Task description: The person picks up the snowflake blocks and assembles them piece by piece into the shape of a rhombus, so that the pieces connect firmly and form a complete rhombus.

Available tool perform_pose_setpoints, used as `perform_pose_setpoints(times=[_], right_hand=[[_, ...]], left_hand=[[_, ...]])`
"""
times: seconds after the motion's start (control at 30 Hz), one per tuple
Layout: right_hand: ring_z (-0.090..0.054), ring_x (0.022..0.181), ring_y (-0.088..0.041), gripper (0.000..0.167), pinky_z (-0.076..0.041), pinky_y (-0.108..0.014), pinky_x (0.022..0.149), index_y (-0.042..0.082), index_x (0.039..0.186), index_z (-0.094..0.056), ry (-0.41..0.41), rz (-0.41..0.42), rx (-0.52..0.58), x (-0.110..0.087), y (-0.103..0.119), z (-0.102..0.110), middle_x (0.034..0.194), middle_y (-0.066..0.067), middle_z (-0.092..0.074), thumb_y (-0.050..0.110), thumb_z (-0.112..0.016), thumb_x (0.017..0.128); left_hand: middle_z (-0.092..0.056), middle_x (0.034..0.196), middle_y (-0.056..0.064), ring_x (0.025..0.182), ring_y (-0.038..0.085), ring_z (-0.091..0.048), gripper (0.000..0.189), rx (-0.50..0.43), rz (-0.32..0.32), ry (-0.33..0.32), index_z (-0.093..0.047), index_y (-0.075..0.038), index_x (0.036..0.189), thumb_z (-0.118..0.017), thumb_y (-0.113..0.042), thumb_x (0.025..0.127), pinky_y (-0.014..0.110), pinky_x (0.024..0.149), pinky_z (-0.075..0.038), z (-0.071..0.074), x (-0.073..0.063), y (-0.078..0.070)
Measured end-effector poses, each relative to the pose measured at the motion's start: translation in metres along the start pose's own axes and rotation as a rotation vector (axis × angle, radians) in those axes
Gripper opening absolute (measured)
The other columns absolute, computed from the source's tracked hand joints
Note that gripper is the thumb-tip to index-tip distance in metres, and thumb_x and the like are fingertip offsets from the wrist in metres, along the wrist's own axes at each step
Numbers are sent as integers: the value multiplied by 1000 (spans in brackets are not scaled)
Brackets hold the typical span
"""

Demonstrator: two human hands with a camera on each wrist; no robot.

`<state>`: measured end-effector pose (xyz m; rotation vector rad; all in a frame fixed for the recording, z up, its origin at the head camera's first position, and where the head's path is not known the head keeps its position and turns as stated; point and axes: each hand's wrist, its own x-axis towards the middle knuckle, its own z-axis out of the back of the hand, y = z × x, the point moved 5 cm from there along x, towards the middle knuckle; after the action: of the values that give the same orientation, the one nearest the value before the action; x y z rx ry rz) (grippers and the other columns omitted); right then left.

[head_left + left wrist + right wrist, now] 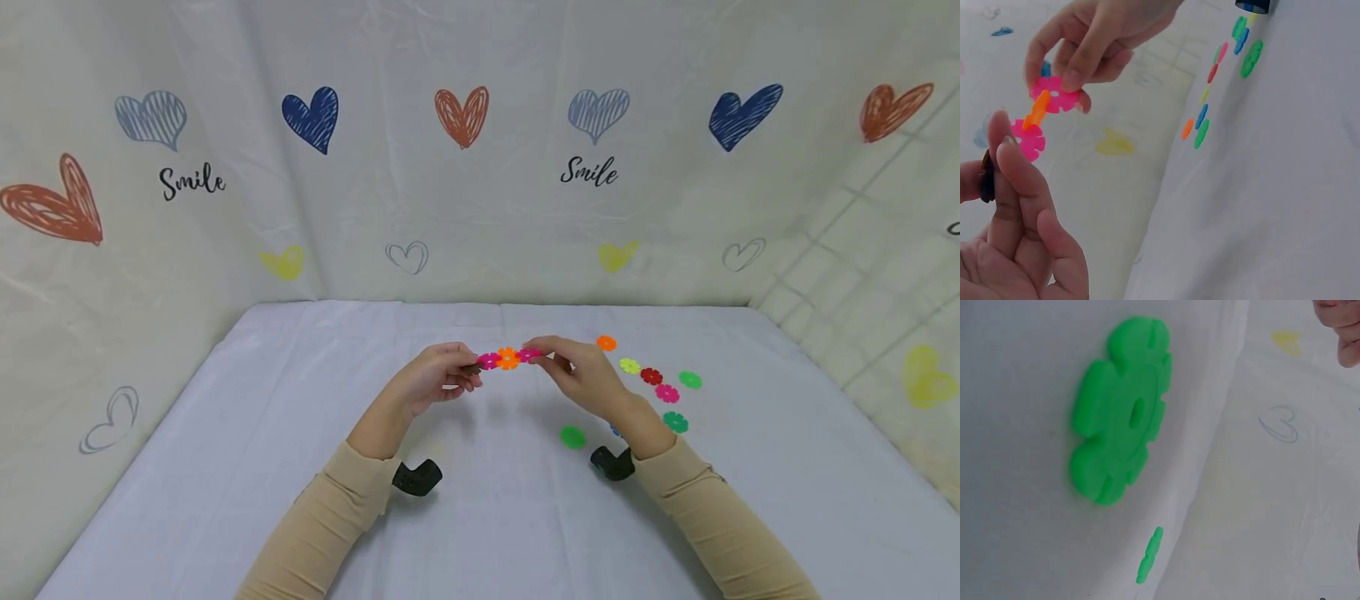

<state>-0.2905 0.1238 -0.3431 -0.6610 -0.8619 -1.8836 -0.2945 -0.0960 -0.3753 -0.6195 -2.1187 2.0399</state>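
Above the middle of the table, both hands hold a short chain of slotted plastic flower discs, an orange disc (507,358) joined edgewise between two pink ones. My left hand (442,375) grips the left pink disc (1030,140) end of the chain. A small dark piece (987,178) shows between that hand's finger and thumb, mostly hidden. With thumb and fingers, my right hand (583,377) pinches the right pink disc (1057,97). A bit of blue (1046,69) shows behind the right fingers in the left wrist view.
Loose flower discs lie on the white cloth to the right: orange (606,342), yellow (630,365), red (651,376), pink (667,392) and several green, one green disc (572,437) nearer. A blue disc (615,431) is partly behind the right wrist. A printed curtain (510,233) stands behind.
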Motion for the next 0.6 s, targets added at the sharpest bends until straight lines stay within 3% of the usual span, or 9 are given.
perform_pose_setpoints(times=[0.23,0.37,0.47,0.6], right_hand=[[-44,56,-6,37,-41,-18,51,3,117,-69,39,-51,-83,2,2,2,91,-5,-74,-6,-80,83],[-43,56,-6,34,-42,-19,52,2,115,-71,40,-76,-69,1,0,3,96,-7,-75,-7,-79,84],[-43,56,-5,29,-43,-19,53,1,110,-73,36,-78,-59,0,-1,4,96,-6,-75,-7,-79,83],[-42,56,-5,24,-42,-20,52,2,105,-74,25,-72,-71,-1,-1,5,91,-5,-75,-5,-80,83]], left_hand=[[-72,81,2,74,17,-63,20,62,-11,1,-60,-9,92,-51,-20,105,36,80,-46,-2,0,-1],[-73,82,2,71,14,-62,17,52,1,12,-59,-7,97,-51,-20,106,35,80,-46,-3,2,1],[-74,87,3,71,14,-63,16,44,9,20,-59,-6,110,-52,-19,106,32,78,-47,-3,2,2],[-75,95,7,70,14,-62,29,54,13,60,-57,-4,133,-50,-16,107,25,72,-47,-6,2,3]])
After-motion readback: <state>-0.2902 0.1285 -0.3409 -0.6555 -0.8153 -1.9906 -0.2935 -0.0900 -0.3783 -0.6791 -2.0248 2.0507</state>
